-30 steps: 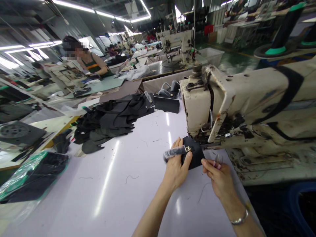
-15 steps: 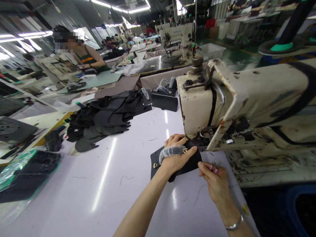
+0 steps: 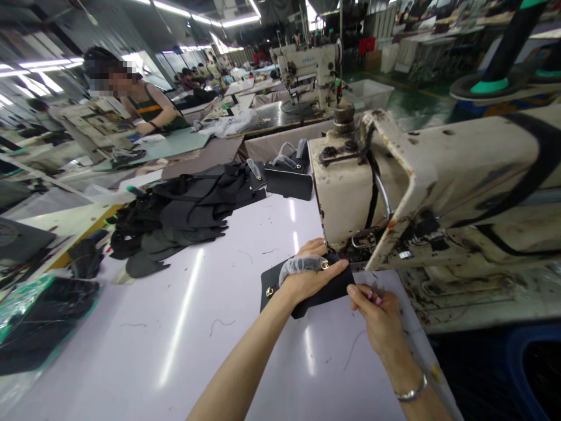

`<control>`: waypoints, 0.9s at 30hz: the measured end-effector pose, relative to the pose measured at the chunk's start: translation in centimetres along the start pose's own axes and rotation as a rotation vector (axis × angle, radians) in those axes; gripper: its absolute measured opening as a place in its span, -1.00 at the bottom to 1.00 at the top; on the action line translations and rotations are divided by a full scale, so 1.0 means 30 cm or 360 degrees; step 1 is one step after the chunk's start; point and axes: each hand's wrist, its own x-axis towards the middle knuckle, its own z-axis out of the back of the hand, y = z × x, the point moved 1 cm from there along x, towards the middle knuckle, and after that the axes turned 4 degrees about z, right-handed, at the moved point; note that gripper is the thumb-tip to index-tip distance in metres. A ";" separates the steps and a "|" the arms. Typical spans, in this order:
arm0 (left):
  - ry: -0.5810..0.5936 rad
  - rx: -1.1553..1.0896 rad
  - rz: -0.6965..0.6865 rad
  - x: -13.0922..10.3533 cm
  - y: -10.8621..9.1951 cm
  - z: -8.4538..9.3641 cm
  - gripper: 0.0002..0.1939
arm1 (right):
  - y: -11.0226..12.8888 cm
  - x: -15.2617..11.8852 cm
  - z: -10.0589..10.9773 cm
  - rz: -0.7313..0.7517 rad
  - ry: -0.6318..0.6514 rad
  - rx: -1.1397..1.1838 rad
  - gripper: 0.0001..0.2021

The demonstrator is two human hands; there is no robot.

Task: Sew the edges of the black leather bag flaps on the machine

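Observation:
A black bag panel [image 3: 272, 275] lies on the pale table under the head of a sewing machine [image 3: 337, 193]. It carries a curved handle [image 3: 302, 264] in clear wrapping, with gold-coloured fittings at both ends. My left hand [image 3: 309, 280] rests flat on the panel, fingers stretched out and thumb apart, close to the machine's needle area. The handle arches over the back of this hand. At the panel's right corner, my right hand [image 3: 374, 307] pinches the edge between thumb and forefinger. Its other fingers are curled, with small pink spots I cannot make out. The machine hides the needle.
Dark fabric pieces [image 3: 188, 210] are heaped at the back left. Behind, near the machine, stand more black panels [image 3: 288, 183] with wrapped handles. A plastic-wrapped dark bundle [image 3: 48, 321] lies at the left edge. A co-worker [image 3: 149, 108] sits at another machine. Loose threads [image 3: 221, 323] dot the table.
The whole view has shifted slightly. Both hands and the panel keep nearly the same place against the machine. The co-worker's arm has moved a little.

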 end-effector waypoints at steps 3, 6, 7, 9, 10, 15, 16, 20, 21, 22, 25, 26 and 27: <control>0.0011 -0.0182 0.0082 0.008 0.007 0.001 -0.71 | 0.003 0.003 -0.003 -0.0035 0.0013 0.0045 -0.51; -0.0037 -0.0321 0.0145 0.023 0.018 0.003 -0.69 | 0.002 0.014 -0.010 -0.0076 0.0042 0.0112 -0.51; -0.0029 -0.0359 0.0157 0.029 0.020 0.004 -0.69 | 0.002 0.018 -0.012 -0.0082 0.0046 0.0125 -0.51; 0.0026 -0.0440 0.0162 0.040 0.022 0.009 -0.71 | 0.003 0.026 -0.016 -0.0085 0.0042 0.0142 -0.52; 0.0064 -0.0486 0.0155 0.045 0.022 0.012 -0.73 | 0.004 0.029 -0.018 -0.0085 0.0039 0.0149 -0.53; 0.0141 -0.0578 0.0128 0.061 0.018 0.032 -0.77 | 0.010 0.031 -0.025 -0.0089 0.0052 0.0180 -0.55; 0.0148 -0.0570 0.0128 0.063 0.016 0.036 -0.76 | 0.010 0.030 -0.026 -0.0094 0.0048 0.0185 -0.55; 0.0285 -0.0598 0.0153 0.078 0.009 0.048 -0.75 | 0.015 0.036 -0.036 -0.0083 0.0020 0.0191 -0.53; 0.0353 -0.0610 0.0159 0.083 0.008 0.050 -0.73 | 0.020 0.040 -0.040 -0.0070 0.0010 0.0187 -0.52; 0.0437 -0.0616 0.0167 0.089 0.008 0.052 -0.71 | 0.025 0.044 -0.044 -0.0055 0.0000 0.0182 -0.52; 0.0694 -0.0594 0.0220 0.107 0.018 0.055 -0.61 | 0.044 0.056 -0.058 -0.0029 -0.0036 0.0188 -0.51; 0.0758 -0.0586 0.0240 0.112 0.023 0.055 -0.59 | 0.051 0.058 -0.064 -0.0030 -0.0048 0.0196 -0.51; 0.0802 -0.0583 0.0256 0.117 0.029 0.055 -0.58 | 0.057 0.060 -0.070 -0.0035 -0.0066 0.0204 -0.51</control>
